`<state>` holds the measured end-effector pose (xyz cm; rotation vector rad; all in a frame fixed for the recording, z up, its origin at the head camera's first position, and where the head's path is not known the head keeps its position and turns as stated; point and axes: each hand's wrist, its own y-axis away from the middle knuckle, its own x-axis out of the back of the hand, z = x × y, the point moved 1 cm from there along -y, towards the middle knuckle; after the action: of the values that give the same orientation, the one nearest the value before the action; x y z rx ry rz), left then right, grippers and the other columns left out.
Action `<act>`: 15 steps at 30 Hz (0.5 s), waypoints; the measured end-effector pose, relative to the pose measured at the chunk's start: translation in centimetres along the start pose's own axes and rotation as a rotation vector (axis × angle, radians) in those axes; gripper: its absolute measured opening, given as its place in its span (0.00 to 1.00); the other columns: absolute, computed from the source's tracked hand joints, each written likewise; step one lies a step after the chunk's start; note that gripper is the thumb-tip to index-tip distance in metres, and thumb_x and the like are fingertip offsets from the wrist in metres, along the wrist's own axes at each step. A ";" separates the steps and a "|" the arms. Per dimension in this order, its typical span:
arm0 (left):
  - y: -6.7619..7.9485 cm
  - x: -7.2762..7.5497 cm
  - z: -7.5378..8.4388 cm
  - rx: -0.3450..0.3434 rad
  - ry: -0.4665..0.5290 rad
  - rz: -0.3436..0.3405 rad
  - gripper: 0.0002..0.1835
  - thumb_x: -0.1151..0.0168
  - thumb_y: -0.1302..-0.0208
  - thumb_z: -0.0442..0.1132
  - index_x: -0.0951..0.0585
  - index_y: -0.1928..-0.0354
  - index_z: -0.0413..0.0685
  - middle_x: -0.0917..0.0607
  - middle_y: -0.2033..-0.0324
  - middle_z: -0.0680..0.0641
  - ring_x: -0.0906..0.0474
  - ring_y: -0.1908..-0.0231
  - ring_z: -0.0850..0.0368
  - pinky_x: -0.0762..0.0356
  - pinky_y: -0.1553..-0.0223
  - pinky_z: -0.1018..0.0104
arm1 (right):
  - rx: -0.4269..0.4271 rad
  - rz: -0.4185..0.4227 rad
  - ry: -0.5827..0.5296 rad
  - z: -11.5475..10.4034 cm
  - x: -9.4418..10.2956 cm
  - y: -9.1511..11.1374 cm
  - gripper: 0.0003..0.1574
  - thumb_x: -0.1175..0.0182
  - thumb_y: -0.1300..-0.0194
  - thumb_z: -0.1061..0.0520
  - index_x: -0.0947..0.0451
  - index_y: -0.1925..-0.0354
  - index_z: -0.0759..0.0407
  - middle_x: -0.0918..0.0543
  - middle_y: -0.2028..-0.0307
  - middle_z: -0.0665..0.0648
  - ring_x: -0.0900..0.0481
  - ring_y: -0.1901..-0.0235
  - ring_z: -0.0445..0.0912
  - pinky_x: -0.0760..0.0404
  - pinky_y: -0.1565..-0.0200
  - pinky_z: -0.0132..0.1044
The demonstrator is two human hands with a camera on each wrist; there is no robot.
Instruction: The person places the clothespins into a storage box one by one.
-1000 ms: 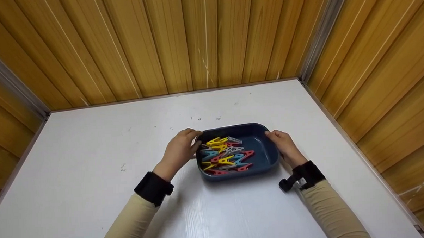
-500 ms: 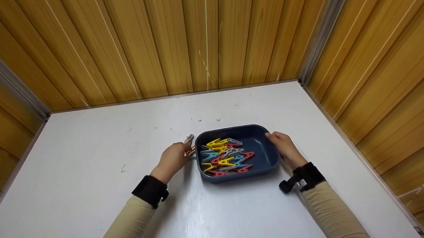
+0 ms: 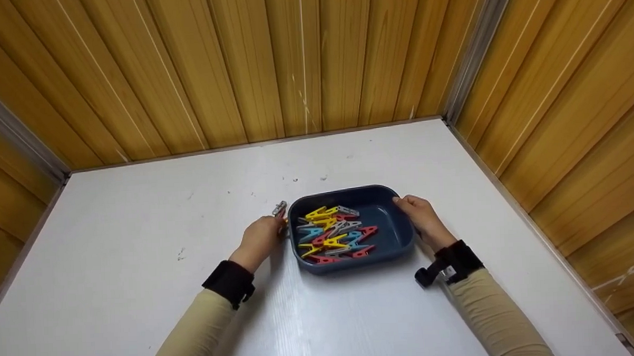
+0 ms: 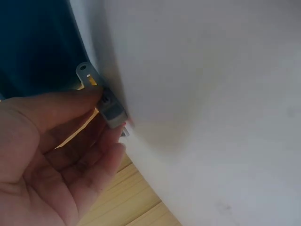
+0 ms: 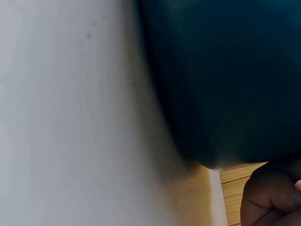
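Observation:
A dark blue rectangular tray [image 3: 385, 244] holds several clothespins [image 3: 336, 240] in yellow, red, blue and grey, gathered in its left half. My right hand [image 3: 425, 220] grips the tray's right end, thumb over the rim and fingers on the outside; the right wrist view shows curled fingers [image 5: 270, 197] below the tray's wall. Just outside the tray's left end, my left hand [image 3: 260, 238] pinches a grey clothespin [image 4: 112, 112] between thumb and fingers. Red and yellow bits show beside it, partly hidden by the hand.
The tray is over a white tabletop [image 3: 155, 220] with small scuff marks. Wood-grain panels [image 3: 250, 64] rise along the back and sides, with metal posts [image 3: 473, 51] at the corners. Both wrists wear black straps [image 3: 230, 282].
My left hand has moved from the tray's left rim down and left to the clothespins outside it, and its fingers have closed in on them. My right hand keeps its hold on the tray.

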<state>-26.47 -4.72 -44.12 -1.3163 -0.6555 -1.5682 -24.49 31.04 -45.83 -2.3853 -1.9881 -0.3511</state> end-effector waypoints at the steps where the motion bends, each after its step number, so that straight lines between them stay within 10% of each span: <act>1: 0.1 0.1 0.0 0.005 -0.010 -0.007 0.03 0.37 0.38 0.25 0.16 0.68 0.38 0.14 0.72 0.38 0.17 0.70 0.43 0.18 0.66 0.48 | 0.001 -0.006 0.000 0.0 0.0 0.0 0.26 0.42 0.24 0.52 0.33 0.82 0.49 0.35 0.84 0.40 0.35 0.78 0.35 0.35 0.74 0.27; 10: 0.9 2.0 -0.8 0.041 -0.017 -0.037 0.09 0.35 0.40 0.24 0.12 0.59 0.37 0.11 0.66 0.38 0.14 0.62 0.43 0.15 0.58 0.50 | 0.024 0.001 -0.039 0.0 -0.2 -0.1 0.27 0.43 0.24 0.56 0.33 0.83 0.50 0.35 0.84 0.40 0.35 0.78 0.35 0.36 0.75 0.26; 15: 0.7 5.1 -1.3 0.046 0.052 0.069 0.10 0.35 0.41 0.26 0.12 0.57 0.36 0.11 0.66 0.37 0.14 0.63 0.40 0.16 0.59 0.47 | 0.016 -0.002 -0.039 0.1 -0.2 0.0 0.26 0.44 0.24 0.55 0.33 0.82 0.50 0.35 0.84 0.40 0.35 0.80 0.34 0.36 0.75 0.25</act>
<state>-26.27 -7.74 -39.72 -1.2470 -0.6038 -1.5184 -24.50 30.83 -45.94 -2.3992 -2.0012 -0.2893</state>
